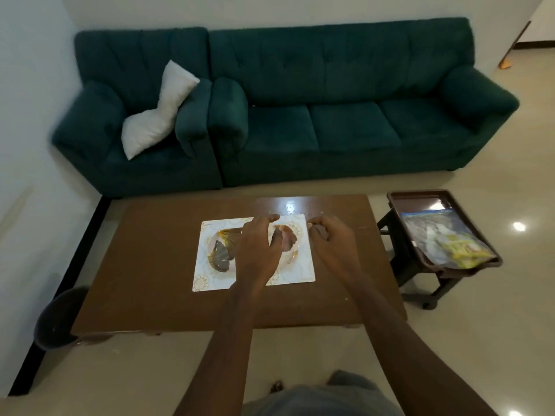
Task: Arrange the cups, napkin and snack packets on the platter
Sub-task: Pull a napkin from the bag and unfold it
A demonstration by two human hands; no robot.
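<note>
Both of my hands hover empty over the white platter, holding nothing.

Fingers of my left hand [258, 250] are spread and lightly curled above the middle of the platter [207, 265], hiding part of its butterfly design; my right hand [333, 244] sits just beside it over the platter's right edge, fingers loosely bent with nothing between them. That rectangular platter lies flat at the centre of the brown coffee table [150, 250] and I see nothing else on it. Off to the right, well apart, a dark tray [399, 205] on a low stand carries a clear bag of snack packets [447, 238]. Behind the table stands a green sofa [330, 115] with a white cushion [156, 112].
</note>
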